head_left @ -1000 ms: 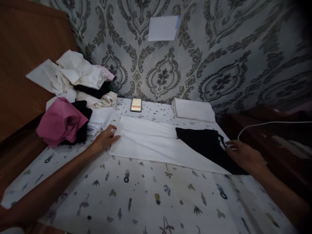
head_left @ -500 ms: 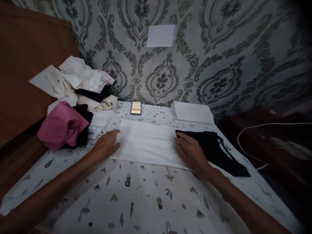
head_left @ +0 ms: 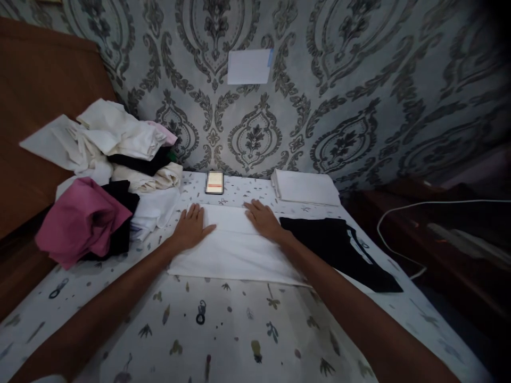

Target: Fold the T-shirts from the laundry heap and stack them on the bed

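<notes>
A white folded cloth (head_left: 235,250), its exact kind unclear, lies flat across the patterned bedsheet (head_left: 223,330) with a few soft creases. My left hand (head_left: 191,226) rests flat on its far left corner, fingers pointing away and thumb spread. Farther right, my right hand (head_left: 263,218) lies palm down along the cloth's far edge, fingers stretched out. Neither hand grips anything. My right forearm hides part of the cloth's right end. Just right of that arm is a folded black garment (head_left: 335,244) with a light patch showing near its right end.
A heap of crumpled clothes with a pink cloth (head_left: 83,218) and white cloths (head_left: 120,127) rises at the left by a brown wooden panel (head_left: 40,106). Against the wall are a phone (head_left: 214,182) and a folded white stack (head_left: 305,187). A pale cable (head_left: 383,218) hangs at right.
My right hand has moved from the cloth's right end to its far edge, inward and away from me. My left hand has slid from the left edge onto the far left corner.
</notes>
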The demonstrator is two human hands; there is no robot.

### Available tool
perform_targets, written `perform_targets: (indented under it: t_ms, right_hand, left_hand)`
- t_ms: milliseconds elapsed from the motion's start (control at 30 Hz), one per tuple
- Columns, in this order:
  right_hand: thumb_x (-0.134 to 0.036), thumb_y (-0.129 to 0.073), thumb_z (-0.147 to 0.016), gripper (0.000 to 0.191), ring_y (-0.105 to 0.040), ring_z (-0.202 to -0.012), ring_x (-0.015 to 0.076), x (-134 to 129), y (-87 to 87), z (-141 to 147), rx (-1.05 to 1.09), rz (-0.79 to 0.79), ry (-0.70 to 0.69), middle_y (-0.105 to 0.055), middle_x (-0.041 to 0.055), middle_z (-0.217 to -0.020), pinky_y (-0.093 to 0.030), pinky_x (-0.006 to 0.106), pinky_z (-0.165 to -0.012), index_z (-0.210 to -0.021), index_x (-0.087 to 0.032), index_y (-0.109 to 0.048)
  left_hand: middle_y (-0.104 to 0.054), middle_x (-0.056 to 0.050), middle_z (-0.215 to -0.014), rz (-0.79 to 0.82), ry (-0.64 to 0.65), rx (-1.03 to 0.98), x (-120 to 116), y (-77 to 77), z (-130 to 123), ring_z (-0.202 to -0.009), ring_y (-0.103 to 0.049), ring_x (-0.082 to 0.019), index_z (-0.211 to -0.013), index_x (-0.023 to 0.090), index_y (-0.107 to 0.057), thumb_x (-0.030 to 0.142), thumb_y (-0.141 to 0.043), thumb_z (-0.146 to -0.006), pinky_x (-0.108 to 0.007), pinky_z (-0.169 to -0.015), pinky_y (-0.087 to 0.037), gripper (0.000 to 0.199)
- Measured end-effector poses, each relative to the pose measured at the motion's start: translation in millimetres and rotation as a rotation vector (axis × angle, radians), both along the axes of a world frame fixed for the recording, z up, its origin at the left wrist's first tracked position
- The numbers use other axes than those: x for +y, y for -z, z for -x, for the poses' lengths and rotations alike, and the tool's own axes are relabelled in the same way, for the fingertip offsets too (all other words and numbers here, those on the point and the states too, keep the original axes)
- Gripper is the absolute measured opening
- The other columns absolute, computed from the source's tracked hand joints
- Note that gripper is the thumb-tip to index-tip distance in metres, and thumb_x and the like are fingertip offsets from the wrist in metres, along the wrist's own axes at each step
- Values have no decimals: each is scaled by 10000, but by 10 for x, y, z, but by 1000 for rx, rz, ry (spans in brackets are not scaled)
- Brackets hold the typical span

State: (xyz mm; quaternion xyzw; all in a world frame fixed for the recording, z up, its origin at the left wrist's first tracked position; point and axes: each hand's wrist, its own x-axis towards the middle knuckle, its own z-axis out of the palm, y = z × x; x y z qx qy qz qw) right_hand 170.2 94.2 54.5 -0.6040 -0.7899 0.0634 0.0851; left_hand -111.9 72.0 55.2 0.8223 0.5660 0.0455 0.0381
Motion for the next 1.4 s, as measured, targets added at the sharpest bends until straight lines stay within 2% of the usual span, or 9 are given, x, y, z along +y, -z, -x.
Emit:
perform_targets:
  t_ms: [267, 433, 533, 667, 800, 867, 1067, 1233, 1400]
  right_hand:
    - [-344, -281, -1013, 509, -324, -1452, 320, 164, 147, -309, -2, -83, 57, -384, 178, -1562, -316, 522, -1134, -1456, -150, -440]
    - [-216, -298, -967, 485, -441, -1352, 293, 203, 60, -402, 35, -85, 111, -514, 216, -1432, -364, 445, -1106, -1391, -62, -477]
    - [-207, -330, -944, 438, -509, -1253, 301, 93, -24, -470, 74, -170, 176, -576, 199, -1316, -427, 434, -1025, -1319, -102, -532]
    - [-278, -413, -930, 298, -571, -1045, 287, -238, -103, -506, 41, -235, 95, -623, 145, -1074, -464, 393, -888, -1096, -175, -638]
    - [-312, -396, -947, 328, -560, -997, 301, -478, -155, -416, -68, -174, 26, -636, 159, -1052, -450, 413, -853, -1090, -152, -643]
    - [-308, -378, -955, 347, -563, -1018, 316, -560, -167, -330, -73, -189, 43, -646, 169, -1076, -435, 456, -892, -1114, -147, -642]
    - [-275, -368, -995, 347, -515, -1249, 306, -1046, -107, 159, 133, -261, -197, -598, 172, -1327, -387, 500, -1050, -1180, -156, -636]
    - [-250, -426, -1009, 326, -480, -1317, 280, -1510, -76, 797, 213, -220, -430, -547, 184, -1410, -382, 509, -1093, -1270, -127, -579]
    - [-325, -623, -931, 297, -511, -1227, 292, -1642, -188, 1439, 168, -190, -526, -618, 167, -1268, -447, 458, -1021, -1139, -112, -618]
  left_hand:
    - [-196, -231, -1626, 25, -18, -19, 17, 22, 38, -1531, -131, -328, -1526, 33, -288, 629, -284, -966, -537, -1208, -156, 818]
    - [-207, -168, -1644, 79, 12, -96, 147, -37, 231, -1535, -134, -293, -1532, 104, -297, 549, -306, -976, -533, -1215, -141, 712]
    - [-305, -164, -1615, 92, 21, -237, 150, -147, 373, -1508, -239, -280, -1490, 120, -369, 471, -334, -974, -486, -1208, -216, 625]
    - [-583, -148, -1363, -149, 103, -452, -218, -312, 446, -1300, -505, -254, -1321, 165, -535, 372, -337, -991, -431, -1118, -383, 437]
    - [-635, -128, -1216, -160, 504, -352, -854, -332, 417, -1151, -568, -236, -1177, 204, -622, 266, -415, -986, -411, -995, -475, 289]
    - [-639, -126, -1180, -134, 608, -251, -1098, -303, 457, -1112, -573, -231, -1167, 208, -631, 195, -417, -976, -399, -951, -489, 288]
    - [-629, -106, -1150, -85, 578, -65, -1342, -394, 828, -1051, -567, -238, -1150, 229, -632, 155, -424, -946, -390, -891, -469, 301]
    - [-652, -71, -1006, 31, 479, -237, -1078, -532, 874, -926, -596, -211, -1018, 221, -645, 218, -419, -945, -330, -803, -469, 237]
    - [-641, -94, -1112, 44, 72, -413, -148, -512, 594, -1027, -606, -243, -1098, 191, -598, 257, -473, -841, -366, -912, -485, 294]
